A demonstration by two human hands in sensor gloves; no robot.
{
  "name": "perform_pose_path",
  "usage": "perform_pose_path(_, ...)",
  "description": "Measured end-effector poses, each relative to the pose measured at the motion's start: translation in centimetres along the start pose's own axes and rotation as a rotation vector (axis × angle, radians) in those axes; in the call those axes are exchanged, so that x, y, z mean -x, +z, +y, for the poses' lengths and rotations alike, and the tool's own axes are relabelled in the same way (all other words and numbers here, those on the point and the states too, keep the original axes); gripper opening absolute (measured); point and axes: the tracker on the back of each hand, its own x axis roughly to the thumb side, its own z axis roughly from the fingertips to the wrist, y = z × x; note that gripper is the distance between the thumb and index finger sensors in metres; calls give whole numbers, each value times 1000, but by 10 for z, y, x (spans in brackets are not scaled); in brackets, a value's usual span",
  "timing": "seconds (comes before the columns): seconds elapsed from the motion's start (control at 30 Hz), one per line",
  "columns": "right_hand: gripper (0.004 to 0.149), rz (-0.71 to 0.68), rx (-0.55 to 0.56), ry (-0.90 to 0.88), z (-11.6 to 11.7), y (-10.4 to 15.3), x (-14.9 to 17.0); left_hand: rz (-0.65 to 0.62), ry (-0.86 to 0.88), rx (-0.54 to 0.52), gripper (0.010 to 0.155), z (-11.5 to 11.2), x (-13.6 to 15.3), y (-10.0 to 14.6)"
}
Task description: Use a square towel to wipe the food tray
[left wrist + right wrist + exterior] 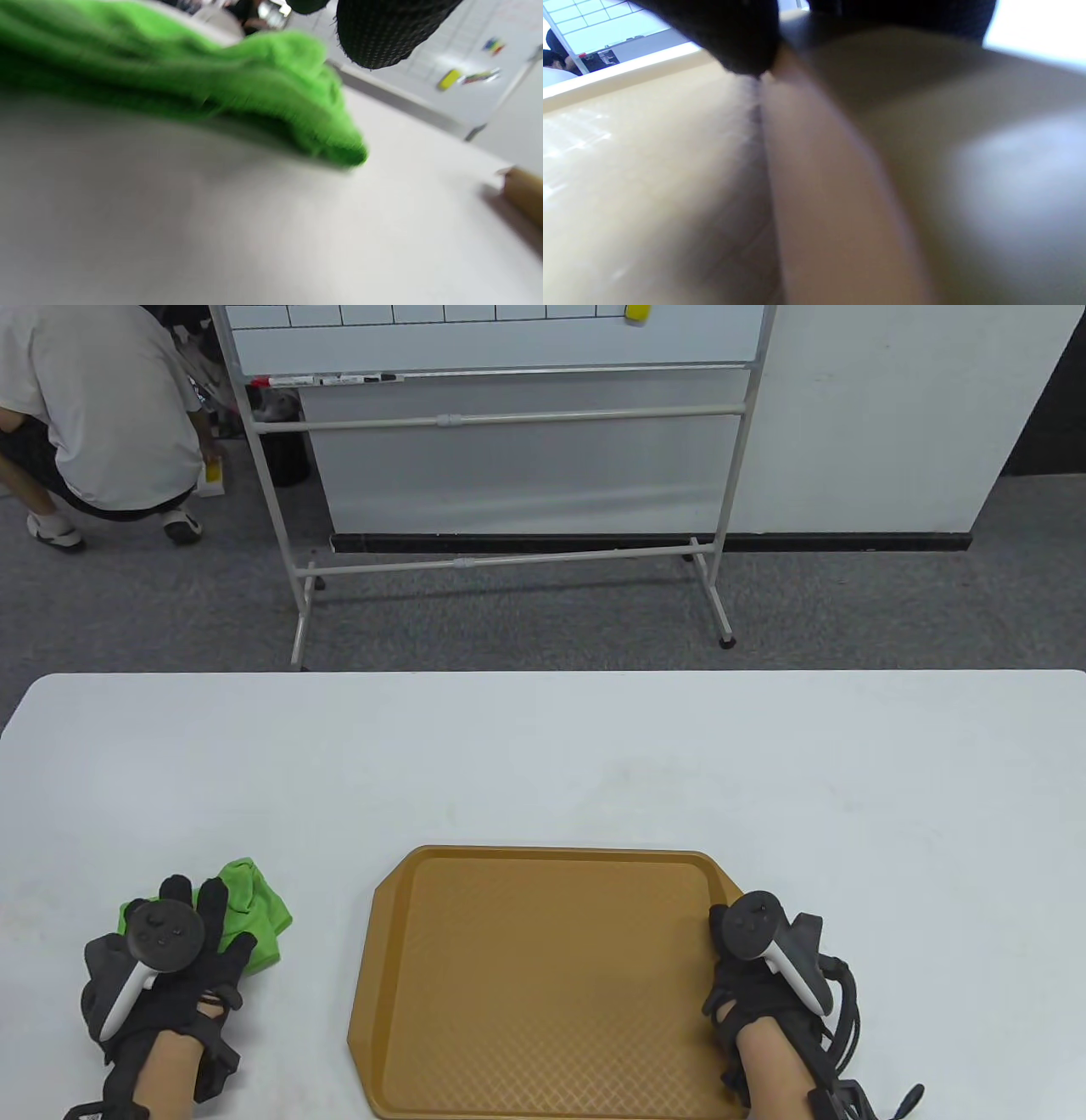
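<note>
A brown food tray (543,984) lies at the table's near middle. A crumpled green square towel (259,903) lies on the table to its left. My left hand (199,912) hovers over the towel's near side with fingers spread. In the left wrist view a fingertip (382,34) hangs just above the towel (237,80), apart from it, and the tray's corner (524,192) shows at the right. My right hand (721,937) grips the tray's right rim. In the right wrist view dark fingers (734,38) sit on that rim (814,190).
The white table (543,763) runs bare behind the tray to its far edge. Beyond it stand a wheeled whiteboard (501,432) and a crouching person (102,424) on the floor.
</note>
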Motion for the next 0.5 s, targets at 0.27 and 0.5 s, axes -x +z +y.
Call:
perform_pose_path(0.27,64,0,-7,3,0,0,1,90,-79,124,82,-19,4,-12)
perform_pose_path(0.5,65,2,-17,-3,1,0,1,87,-172,6,72,-10,-1,-12)
